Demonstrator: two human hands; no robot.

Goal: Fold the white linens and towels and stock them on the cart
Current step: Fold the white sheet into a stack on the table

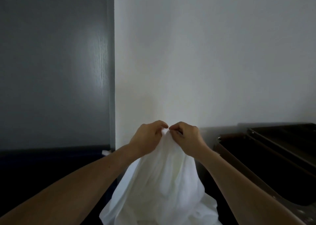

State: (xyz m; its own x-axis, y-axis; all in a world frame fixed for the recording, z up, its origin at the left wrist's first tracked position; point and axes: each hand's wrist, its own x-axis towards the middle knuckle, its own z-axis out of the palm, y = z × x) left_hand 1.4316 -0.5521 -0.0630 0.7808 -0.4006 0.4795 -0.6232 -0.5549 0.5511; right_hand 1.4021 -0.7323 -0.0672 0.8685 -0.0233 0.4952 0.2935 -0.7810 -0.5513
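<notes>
So on the far left a grey panel (51, 62) can be seen, matte, with a fine wood grain picked out by a soft glare. Under it a dark navy surface (42, 165) is spread flat, and a small white scrap (105, 152) is tucked at its back right corner.

The left hand (147, 139) is raised with its fingers curled in tight, and the top of the white linen (162, 182) is pinched between thumb and fingertips. The cloth is thin, smooth and softly creased; it is hung down from the pinch in a cone-like drape and bunched in loose folds near the bottom. What it's resting on can't be made out.

The same peak is pinched by the right hand (186, 139), fingers curled too, its thumb nearly touching the other one. A plain white wall (205, 53) is seen behind.

At the right, a dark brown unit (273, 156) with long, metal-trimmed edges is set against the wall.
</notes>
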